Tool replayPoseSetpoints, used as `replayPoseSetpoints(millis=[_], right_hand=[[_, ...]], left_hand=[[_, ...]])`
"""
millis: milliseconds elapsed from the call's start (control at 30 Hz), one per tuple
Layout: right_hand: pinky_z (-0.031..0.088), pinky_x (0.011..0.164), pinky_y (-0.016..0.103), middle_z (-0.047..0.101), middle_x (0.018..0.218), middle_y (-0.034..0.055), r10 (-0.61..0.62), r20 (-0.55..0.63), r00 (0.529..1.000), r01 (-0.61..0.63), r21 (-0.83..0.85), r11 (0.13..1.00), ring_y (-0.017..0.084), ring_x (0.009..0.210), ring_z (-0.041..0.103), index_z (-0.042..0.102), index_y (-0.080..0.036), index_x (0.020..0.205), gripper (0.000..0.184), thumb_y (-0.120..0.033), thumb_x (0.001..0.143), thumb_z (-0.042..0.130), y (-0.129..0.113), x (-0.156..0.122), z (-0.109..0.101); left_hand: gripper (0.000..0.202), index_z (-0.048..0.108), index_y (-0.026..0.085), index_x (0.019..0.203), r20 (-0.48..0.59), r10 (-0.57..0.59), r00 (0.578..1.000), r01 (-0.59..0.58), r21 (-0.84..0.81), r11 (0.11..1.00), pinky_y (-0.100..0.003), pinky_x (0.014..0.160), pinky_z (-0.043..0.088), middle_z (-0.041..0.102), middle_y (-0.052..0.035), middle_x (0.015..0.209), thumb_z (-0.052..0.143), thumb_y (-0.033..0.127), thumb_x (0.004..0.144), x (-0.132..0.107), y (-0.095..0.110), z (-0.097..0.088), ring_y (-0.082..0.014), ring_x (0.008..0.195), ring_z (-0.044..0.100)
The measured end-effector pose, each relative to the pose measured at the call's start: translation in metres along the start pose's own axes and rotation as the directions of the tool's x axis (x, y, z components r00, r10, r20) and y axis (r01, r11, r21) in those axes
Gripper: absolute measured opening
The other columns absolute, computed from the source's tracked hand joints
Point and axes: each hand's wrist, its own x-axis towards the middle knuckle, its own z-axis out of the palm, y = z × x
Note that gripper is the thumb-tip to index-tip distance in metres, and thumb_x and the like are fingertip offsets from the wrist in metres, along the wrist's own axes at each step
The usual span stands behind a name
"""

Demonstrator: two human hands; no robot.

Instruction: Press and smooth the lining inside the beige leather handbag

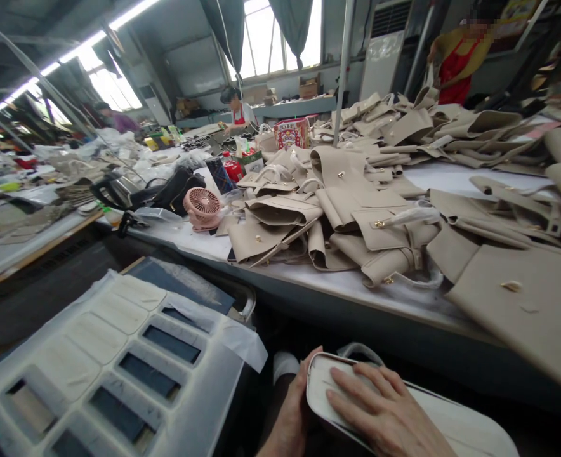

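In the head view, a handbag [466,422] rests low in front of me with a long cream panel facing up; the panel has rounded corners and a dark edge. Curled around its near left end is my left hand [294,406], gripping the side, though part of the fingers is hidden. My right hand [380,403] lies flat on the cream panel with its fingers spread. Behind the bag a strap or handle [361,349] in clear wrapping sticks up. The underside of the bag is out of sight.
Left stands a white template [199,406] with rectangular cut-outs, several cream panels [94,336] set on it. Beyond, a long table [280,273] carries heaped beige bag pieces [366,216], a pink fan [203,208] and a red bottle [233,168]. Other people work farther back.
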Motion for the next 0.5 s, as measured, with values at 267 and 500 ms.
replayPoseSetpoints(millis=[267,500], right_hand=[[0.038,0.085,0.036,0.064,0.128,-0.0104,-0.009,-0.196,0.981,-0.021,-0.153,0.988,0.022,0.102,0.06,0.056,-0.035,0.131,0.057,-0.037,0.076,0.073,-0.007,0.004,-0.001],[0.044,0.079,0.036,0.065,0.127,-0.0104,-0.059,-0.216,0.975,0.003,-0.253,0.967,0.021,0.098,0.065,0.06,-0.038,0.127,0.044,-0.039,0.083,0.064,-0.005,0.001,0.002]], left_hand=[[0.061,0.049,0.018,0.14,0.032,-0.046,0.998,0.044,0.081,0.996,-0.048,0.117,0.023,0.057,-0.0139,0.135,0.055,0.053,0.091,-0.002,0.01,0.003,-0.0337,0.132,0.046],[0.061,0.055,0.018,0.136,0.009,-0.062,0.998,0.06,0.163,0.985,-0.05,0.118,0.021,0.057,-0.0145,0.135,0.063,0.051,0.086,-0.004,0.02,0.012,-0.0351,0.131,0.047]])
